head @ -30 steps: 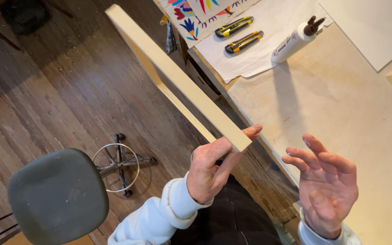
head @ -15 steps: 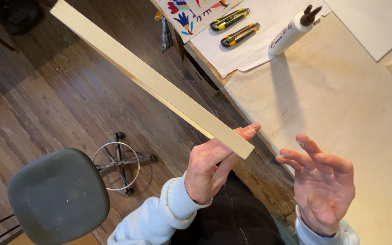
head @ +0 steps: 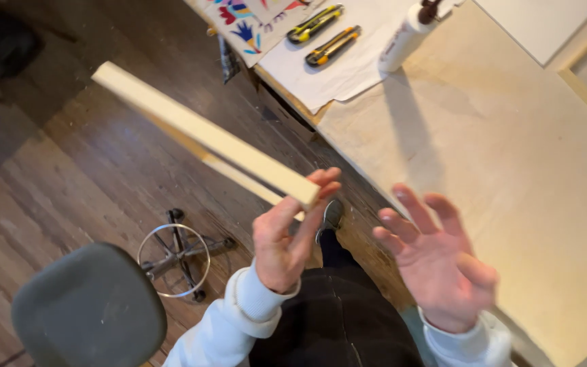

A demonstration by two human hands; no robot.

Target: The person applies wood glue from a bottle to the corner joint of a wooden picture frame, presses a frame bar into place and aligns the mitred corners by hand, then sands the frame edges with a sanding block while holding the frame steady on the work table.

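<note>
Pinching one end of a long, pale, smooth wooden strip [head: 205, 136], the left hand [head: 287, 238] holds it slanting up-left over the dark plank floor [head: 69, 183]. Right hand [head: 439, 261] is open, fingers spread, holding nothing, just beside the strip's near end by the cloth-covered table [head: 511, 170].

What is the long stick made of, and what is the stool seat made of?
The long stick in the left hand looks like pale, bare wood: flat faces, square edges, no paint or shine, though motion blur hides any grain. The stool seat looks like dull grey plastic or vinyl padding, smooth and matte; which one, I can't tell.
</note>
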